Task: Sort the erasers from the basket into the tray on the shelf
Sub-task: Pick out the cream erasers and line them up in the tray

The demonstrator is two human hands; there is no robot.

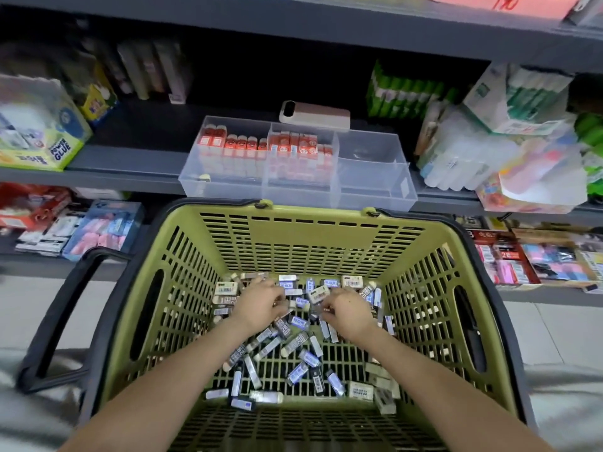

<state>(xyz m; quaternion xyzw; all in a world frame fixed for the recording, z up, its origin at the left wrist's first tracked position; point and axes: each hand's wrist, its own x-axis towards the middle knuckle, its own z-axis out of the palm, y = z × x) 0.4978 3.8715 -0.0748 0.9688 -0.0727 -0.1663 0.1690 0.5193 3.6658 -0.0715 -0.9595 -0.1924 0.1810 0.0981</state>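
head view, item by item.

- basket [313, 220]: green slatted plastic with dark handles, placed directly below the shelf [130, 161].
- erasers [298, 342]: the task's stock, lying loose across the basket floor. they are small sleeved blocks in white, blue and dark wrappers, thickest at the far end and mixed at all angles.
- left hand [261, 301]: palm down in the far pile with fingers curled among the pieces. the view does not show whether it has closed on any.
- right hand [346, 309]: just beside the left, fingers bent into the same heap. its grasp cannot be told either, since the fingertips are hidden by the back of the hand.
- tray [375, 194]: clear, divided, sitting at the shelf's front edge. the left and middle compartments hold upright red-labelled erasers [241, 148]; the right compartment looks nearly bare.
- phone-like slab [315, 115]: lying behind the tray.
- glue box [42, 138]: at far left on the shelf.

handling note, offered as judgement: the step in hand is gathering. it would go best if each hand collects one wrapper type only, turns the pieces to face the same way, and lifts a modest bunch so none slip through the slats. the near-bare right compartment seems the likely destination.
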